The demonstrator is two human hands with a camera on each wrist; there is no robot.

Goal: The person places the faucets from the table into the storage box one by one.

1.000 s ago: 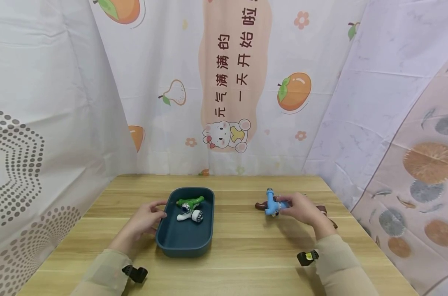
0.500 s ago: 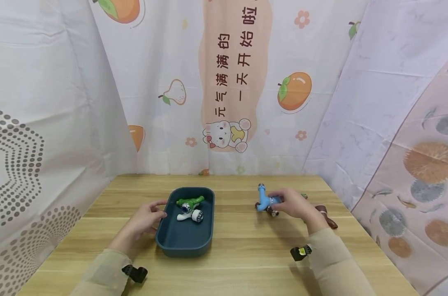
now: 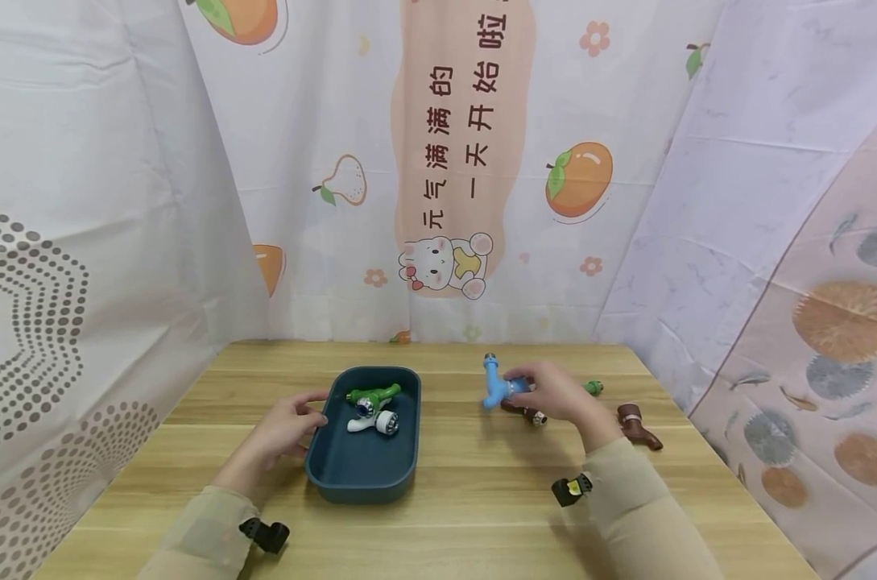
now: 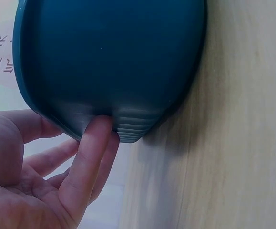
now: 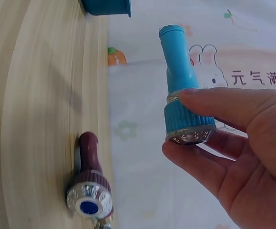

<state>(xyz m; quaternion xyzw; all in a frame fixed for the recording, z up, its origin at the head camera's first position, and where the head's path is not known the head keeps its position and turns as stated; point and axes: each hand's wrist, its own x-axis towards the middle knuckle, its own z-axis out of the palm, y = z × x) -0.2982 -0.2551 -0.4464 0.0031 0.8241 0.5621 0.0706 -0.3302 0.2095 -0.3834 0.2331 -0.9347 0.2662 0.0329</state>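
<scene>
Light-blue, glossy branched pipe-shaped piece [image 3: 496,389] has moved left toward the dark-teal rounded rectangular bin [image 3: 369,493]. It's raised off the wood-grain table [image 3: 474,499], right of bin, pinched between thumb and fingers of the right hand [image 3: 550,392]. Left hand [image 3: 286,423]: fingers relaxed, touching bin's left side. Glossy green piece [image 3: 366,395] and white piece [image 3: 374,421] in bin. Two brown pieces [image 3: 635,425] and another green piece [image 3: 593,387], partly hidden, right of bin.

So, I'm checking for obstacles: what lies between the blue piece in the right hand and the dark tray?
In the head view, only bare wooden tabletop shows between the blue piece and the dark tray.
</scene>
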